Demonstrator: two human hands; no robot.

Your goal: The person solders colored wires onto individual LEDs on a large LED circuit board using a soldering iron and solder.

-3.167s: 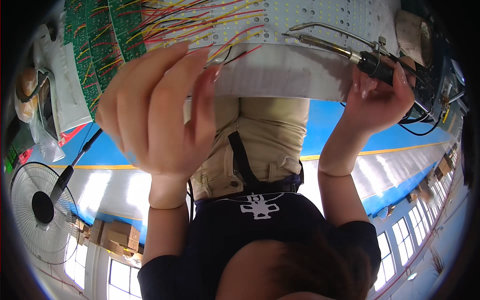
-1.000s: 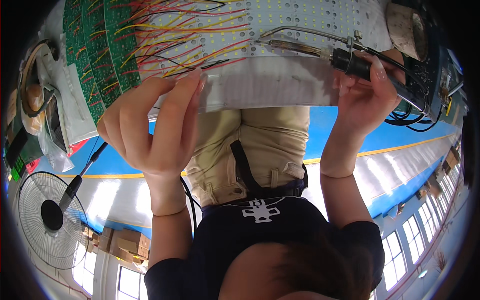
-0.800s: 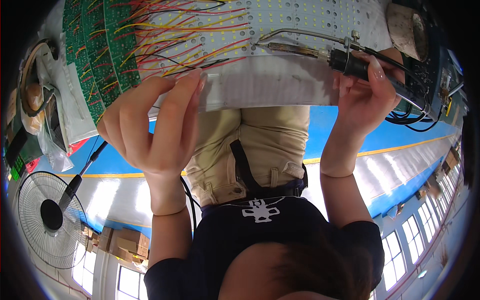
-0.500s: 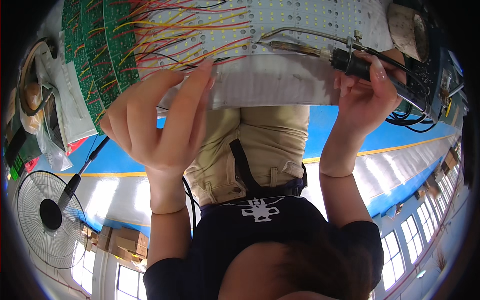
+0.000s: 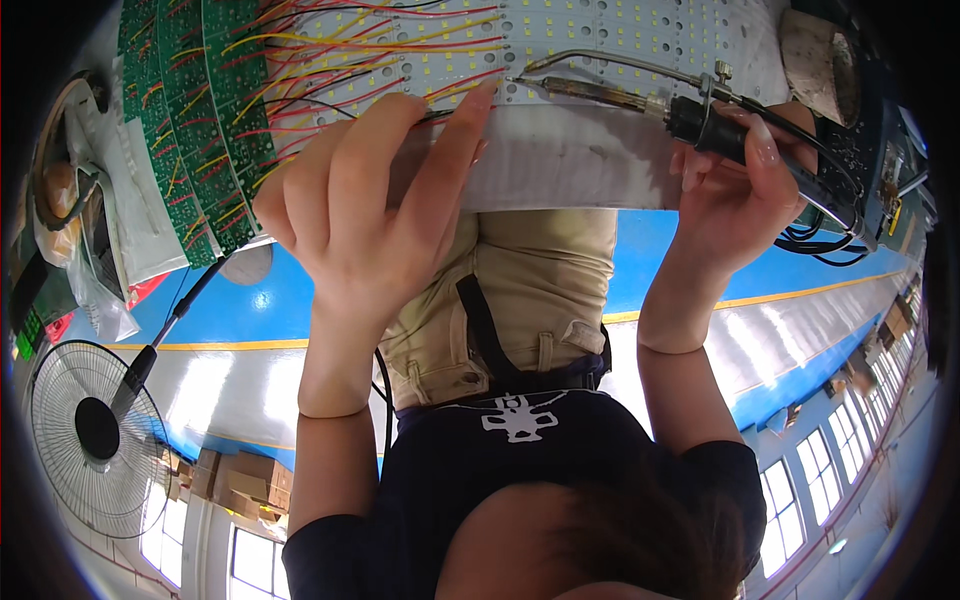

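I have the right hand closed round the black grip of the soldering iron, thumb and fingers wrapped tight, its cable trailing off toward the dark equipment at the right rim. The iron lies nearly level, and its fine tip sits on the near edge of the white LED panel, with a thin bent metal tube riding just above the shaft. The left hand is half open, fingers stretched out and pressed forward. Its fingertips reach the same panel edge just beside the tip and pin down the end of a red wire there, though I cannot tell which fingers actually pinch it. The panel lies on the bench, whose pale front edge runs between the two hands. A good many red and yellow wires already run across the panel and over the green circuit boards stacked to the left, so I judge much of the wiring to be in place. The joint under the tip looks like the one in hand, while the rows of the panel to the right of the iron show no leads at all. Whether those rows need any I cannot say. Off to the left stand a fan, some cardboard boxes and a few plastic-wrapped packs.
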